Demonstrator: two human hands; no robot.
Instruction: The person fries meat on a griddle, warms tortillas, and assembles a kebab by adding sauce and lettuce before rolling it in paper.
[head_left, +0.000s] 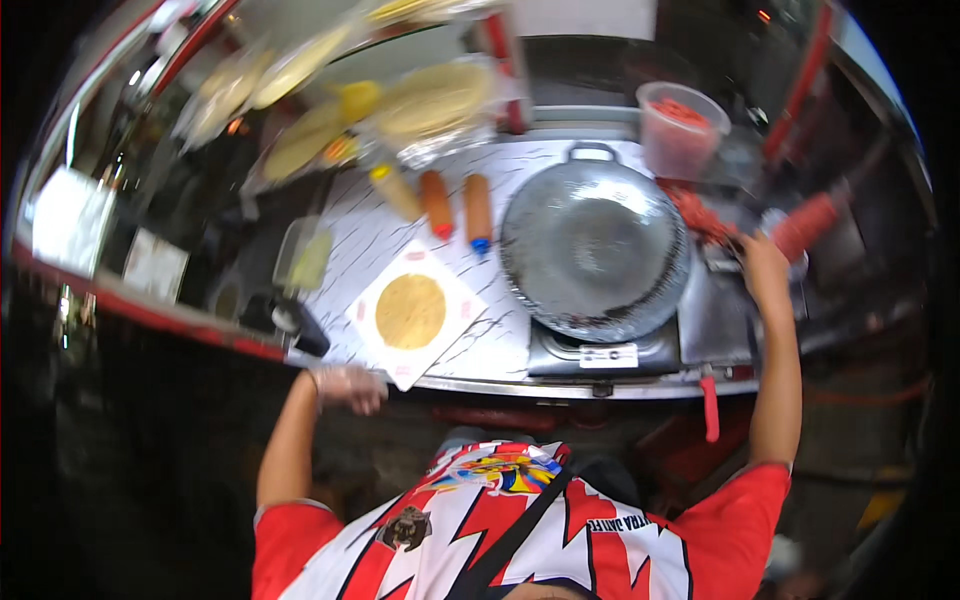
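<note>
My left hand (351, 388), in a clear plastic glove, rests near the counter's front edge, beside the lower corner of a white paper sheet (459, 306); what its fingers do is unclear. On that sheet lies a round flatbread (410, 311). My right hand (763, 253) reaches to a heap of shredded reddish meat (701, 217), right of a large dark wok (596, 240), and seems to hold the end of a utensil, which is blurred. Just beyond that hand is a vertical spit of reddish meat (806, 225). The wok sits on a portable gas stove (555, 352).
Three squeeze bottles (478, 214) lie behind the paper. Bagged flatbreads (439, 101) are stacked at the back. A plastic tub of red shreds (681, 135) stands behind the wok. A clear box (304, 255) is at left, and a red-handled tool (709, 409) hangs over the front edge.
</note>
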